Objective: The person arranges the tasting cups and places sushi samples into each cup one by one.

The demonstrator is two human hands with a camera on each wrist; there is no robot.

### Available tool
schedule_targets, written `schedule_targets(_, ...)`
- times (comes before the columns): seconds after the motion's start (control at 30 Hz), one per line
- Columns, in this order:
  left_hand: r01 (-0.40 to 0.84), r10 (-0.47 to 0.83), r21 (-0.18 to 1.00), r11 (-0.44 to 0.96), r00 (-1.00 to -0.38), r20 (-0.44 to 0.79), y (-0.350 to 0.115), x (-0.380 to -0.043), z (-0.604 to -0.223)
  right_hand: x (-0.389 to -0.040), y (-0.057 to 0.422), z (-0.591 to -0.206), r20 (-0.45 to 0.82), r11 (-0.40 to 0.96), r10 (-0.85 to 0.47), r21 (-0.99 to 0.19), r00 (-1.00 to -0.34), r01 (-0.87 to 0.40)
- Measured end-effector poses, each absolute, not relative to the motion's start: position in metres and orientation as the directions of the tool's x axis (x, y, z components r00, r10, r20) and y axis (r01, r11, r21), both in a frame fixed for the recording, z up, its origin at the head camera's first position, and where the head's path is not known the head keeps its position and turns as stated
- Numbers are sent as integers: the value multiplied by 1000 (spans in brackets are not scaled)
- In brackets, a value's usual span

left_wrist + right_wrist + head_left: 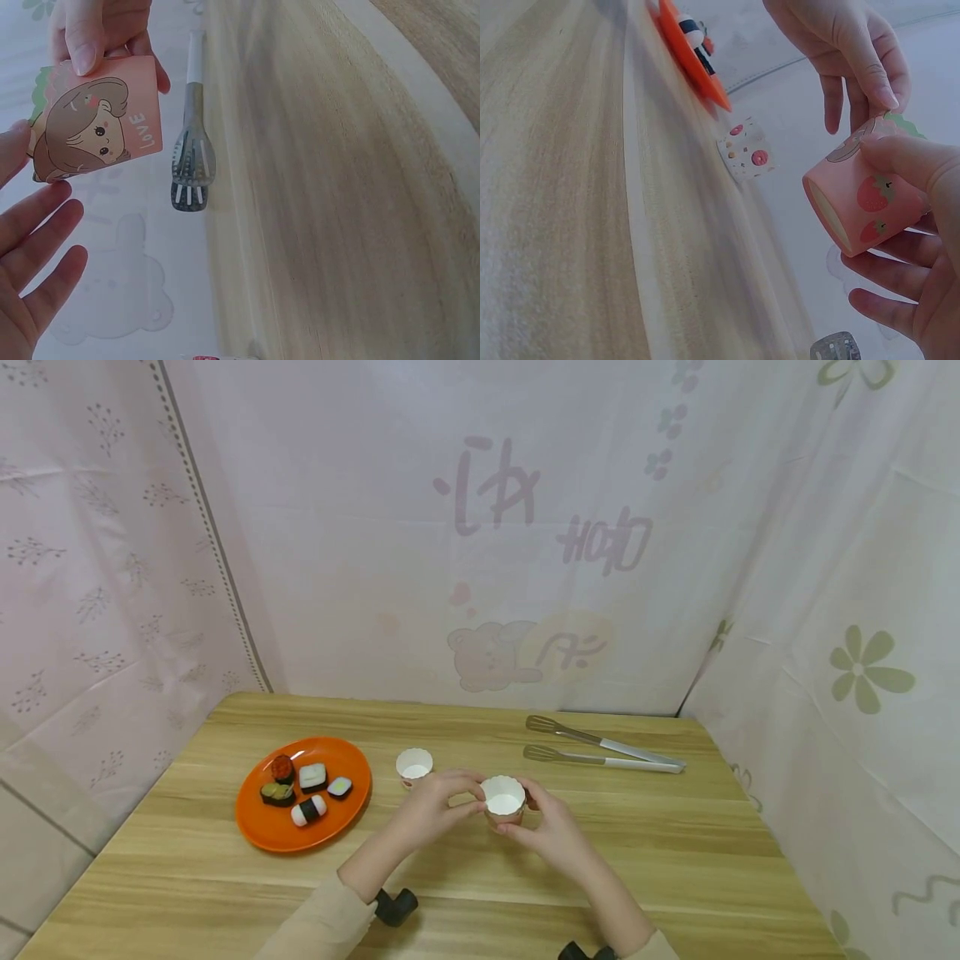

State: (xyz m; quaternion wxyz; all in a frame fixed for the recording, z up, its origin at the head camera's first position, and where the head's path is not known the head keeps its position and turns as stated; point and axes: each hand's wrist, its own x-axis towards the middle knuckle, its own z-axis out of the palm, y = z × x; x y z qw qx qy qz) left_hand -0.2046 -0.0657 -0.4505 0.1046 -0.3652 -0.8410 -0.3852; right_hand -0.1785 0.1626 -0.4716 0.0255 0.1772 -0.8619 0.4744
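My left hand and right hand both hold a pink paper baking cup above the wooden table, its white inside facing up. Thumb and forefinger of the left hand pinch the scalloped rim, while its other fingers spread away from the cup. On the other side, the right hand grips the cup's wall between thumb and fingers. A cartoon girl and "LOVE" decorate the cup in the left wrist view; strawberries show in the right wrist view. A second paper cup, white with small pink prints, stands left of the hands.
An orange plate at the left carries several sushi pieces. Metal tongs with slotted heads and white handles lie at the back right. A patterned curtain hangs behind the wooden table and along its sides.
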Motion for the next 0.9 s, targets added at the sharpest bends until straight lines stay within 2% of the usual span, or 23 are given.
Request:
schedule_targets(0.27, 698, 541, 569, 434, -708, 455, -67, -205, -451, -177, 162, -474, 196, 516, -272, -796, -942, -315)
schedule_targets(0.9, 705, 542, 561, 433, -701, 463, -68, -204, -451, -178, 163, -478, 231, 474, -300, -806, -925, -355)
